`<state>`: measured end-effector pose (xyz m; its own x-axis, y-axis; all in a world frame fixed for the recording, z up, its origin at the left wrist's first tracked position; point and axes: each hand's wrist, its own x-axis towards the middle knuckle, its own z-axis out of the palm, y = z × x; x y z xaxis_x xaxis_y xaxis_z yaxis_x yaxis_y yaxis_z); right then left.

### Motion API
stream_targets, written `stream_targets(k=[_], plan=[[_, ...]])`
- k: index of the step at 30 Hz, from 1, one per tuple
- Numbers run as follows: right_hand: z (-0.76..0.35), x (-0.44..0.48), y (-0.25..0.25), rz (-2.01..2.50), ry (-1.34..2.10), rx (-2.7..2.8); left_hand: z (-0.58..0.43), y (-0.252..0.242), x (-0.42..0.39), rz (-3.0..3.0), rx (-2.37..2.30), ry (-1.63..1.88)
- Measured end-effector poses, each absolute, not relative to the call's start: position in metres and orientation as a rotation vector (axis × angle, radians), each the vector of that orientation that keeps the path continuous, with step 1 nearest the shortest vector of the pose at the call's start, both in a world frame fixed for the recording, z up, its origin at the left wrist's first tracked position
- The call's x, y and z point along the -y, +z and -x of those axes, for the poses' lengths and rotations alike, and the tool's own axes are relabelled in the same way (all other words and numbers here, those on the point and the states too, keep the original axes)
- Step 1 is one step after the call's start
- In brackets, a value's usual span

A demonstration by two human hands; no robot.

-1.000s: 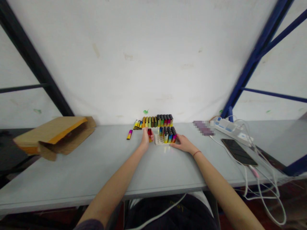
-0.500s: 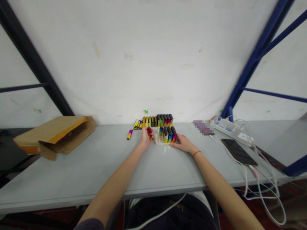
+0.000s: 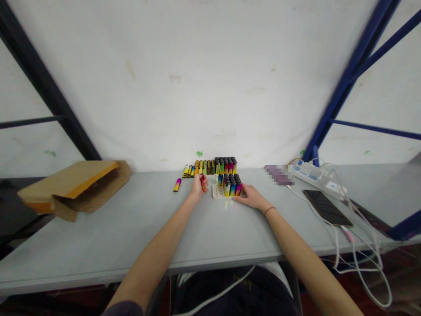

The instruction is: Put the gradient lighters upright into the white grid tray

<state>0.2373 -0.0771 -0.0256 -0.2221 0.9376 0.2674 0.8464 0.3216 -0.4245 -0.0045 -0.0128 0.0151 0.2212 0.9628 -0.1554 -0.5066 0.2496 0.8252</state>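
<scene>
Now red lighter (image 3: 203, 182) farther from tray (image 3: 218, 192)

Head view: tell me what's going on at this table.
A person's left grip holds a slim red lighter-like object, partly hidden by the fingers. The right grip rests at the right end of a white holed tray. Multicoloured, black-topped lighters stand upright in it, with open holes at its front left. More upright lighters stand behind, and a flat pink-and-yellow piece lies left on the grey table.
</scene>
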Motion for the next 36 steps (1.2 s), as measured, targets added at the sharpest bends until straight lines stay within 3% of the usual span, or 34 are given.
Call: stream_targets(k=[29,36], plan=[[-0.2373,0.0763,-0.0273,1.561,0.24,2.117,0.0058,0.0186,0.014,-0.618,-0.913,1.287],[-0.2375,0.0761,-0.0282,1.553,0.248,2.095,0.004,0.018,0.0137,-1.137,-0.992,1.403]])
